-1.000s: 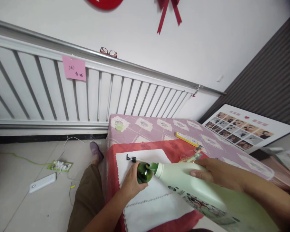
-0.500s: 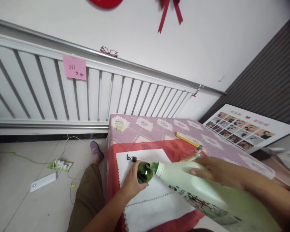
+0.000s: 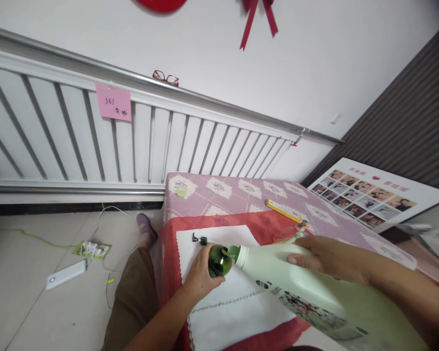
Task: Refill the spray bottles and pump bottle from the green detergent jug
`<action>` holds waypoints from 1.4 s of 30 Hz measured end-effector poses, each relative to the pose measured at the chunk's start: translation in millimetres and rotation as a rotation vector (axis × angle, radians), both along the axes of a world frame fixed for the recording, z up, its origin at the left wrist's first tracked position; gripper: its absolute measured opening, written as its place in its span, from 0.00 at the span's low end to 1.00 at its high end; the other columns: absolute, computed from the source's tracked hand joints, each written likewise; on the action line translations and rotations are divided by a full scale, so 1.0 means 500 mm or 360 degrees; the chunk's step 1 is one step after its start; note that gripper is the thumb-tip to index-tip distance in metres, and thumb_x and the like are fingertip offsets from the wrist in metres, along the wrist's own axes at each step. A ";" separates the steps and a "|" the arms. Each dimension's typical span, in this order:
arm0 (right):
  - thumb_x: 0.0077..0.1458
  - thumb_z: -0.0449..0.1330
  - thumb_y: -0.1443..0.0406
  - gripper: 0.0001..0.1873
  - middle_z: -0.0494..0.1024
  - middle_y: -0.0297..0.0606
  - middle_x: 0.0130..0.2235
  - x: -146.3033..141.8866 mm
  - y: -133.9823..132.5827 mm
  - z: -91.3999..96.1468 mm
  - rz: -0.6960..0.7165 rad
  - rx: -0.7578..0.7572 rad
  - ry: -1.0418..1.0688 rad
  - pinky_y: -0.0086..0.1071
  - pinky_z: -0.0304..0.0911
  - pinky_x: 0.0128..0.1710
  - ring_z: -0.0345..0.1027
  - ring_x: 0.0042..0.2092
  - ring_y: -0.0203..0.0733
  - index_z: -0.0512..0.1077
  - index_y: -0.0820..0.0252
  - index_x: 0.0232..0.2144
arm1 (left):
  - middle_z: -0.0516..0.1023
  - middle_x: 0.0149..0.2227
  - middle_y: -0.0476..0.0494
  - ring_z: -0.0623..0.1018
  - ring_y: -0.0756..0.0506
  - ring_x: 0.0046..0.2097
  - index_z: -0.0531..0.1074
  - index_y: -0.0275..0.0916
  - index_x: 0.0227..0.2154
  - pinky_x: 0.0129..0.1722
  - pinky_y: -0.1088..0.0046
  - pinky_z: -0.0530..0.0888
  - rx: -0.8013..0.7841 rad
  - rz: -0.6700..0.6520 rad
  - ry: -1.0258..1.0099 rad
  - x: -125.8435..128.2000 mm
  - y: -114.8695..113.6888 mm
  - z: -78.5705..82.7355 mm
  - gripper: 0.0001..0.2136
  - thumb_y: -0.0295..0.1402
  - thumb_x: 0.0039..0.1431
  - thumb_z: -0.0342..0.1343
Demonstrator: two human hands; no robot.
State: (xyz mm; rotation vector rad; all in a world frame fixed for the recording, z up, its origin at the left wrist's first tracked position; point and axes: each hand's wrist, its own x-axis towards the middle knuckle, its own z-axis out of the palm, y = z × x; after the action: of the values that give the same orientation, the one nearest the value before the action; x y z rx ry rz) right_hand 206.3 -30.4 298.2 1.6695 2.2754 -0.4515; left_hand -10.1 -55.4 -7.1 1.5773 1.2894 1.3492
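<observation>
My right hand (image 3: 329,260) grips the neck end of a large pale green detergent jug (image 3: 296,287), tilted with its spout down to the left. The green spout (image 3: 233,251) meets the mouth of a small dark green bottle (image 3: 219,261). My left hand (image 3: 199,278) is wrapped round that small bottle and holds it on a white cloth (image 3: 219,307). A black pump head (image 3: 199,239) lies on the cloth just beyond the small bottle.
The cloth lies over a red mat on a low table with a pink patterned cover (image 3: 241,192). A yellow strip (image 3: 282,210) and a pale green cap (image 3: 181,191) lie on it. A power strip (image 3: 90,250) and white power bank (image 3: 65,275) sit on the floor at left. A photo board (image 3: 373,195) leans at right.
Nearly nothing differs; the jug and both hands have stayed in place, with only a slight shift of the view.
</observation>
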 end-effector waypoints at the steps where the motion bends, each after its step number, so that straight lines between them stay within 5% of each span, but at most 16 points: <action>1: 0.51 0.51 0.41 0.27 0.80 0.41 0.39 -0.002 0.001 0.003 0.0013 -0.0086 0.0013 0.36 0.67 0.39 0.74 0.41 0.52 0.75 0.55 0.35 | 0.65 0.59 0.38 0.66 0.36 0.60 0.52 0.43 0.60 0.60 0.52 0.63 0.0001 0.0000 0.0000 0.000 0.000 0.000 0.44 0.26 0.38 0.66; 42: 0.53 0.53 0.46 0.22 0.79 0.42 0.38 -0.024 -0.001 0.023 -0.0004 -0.0205 0.0002 0.42 0.65 0.41 0.73 0.41 0.54 0.71 0.56 0.33 | 0.64 0.59 0.38 0.65 0.37 0.60 0.52 0.43 0.60 0.60 0.54 0.63 0.0001 -0.0005 -0.0001 -0.001 0.000 0.000 0.44 0.26 0.38 0.66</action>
State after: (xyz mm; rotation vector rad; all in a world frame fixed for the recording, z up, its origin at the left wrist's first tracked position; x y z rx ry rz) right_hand 194.1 -30.7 309.8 1.6097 2.1949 -0.5865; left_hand -10.7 -55.5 -7.3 1.5783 1.2859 1.3481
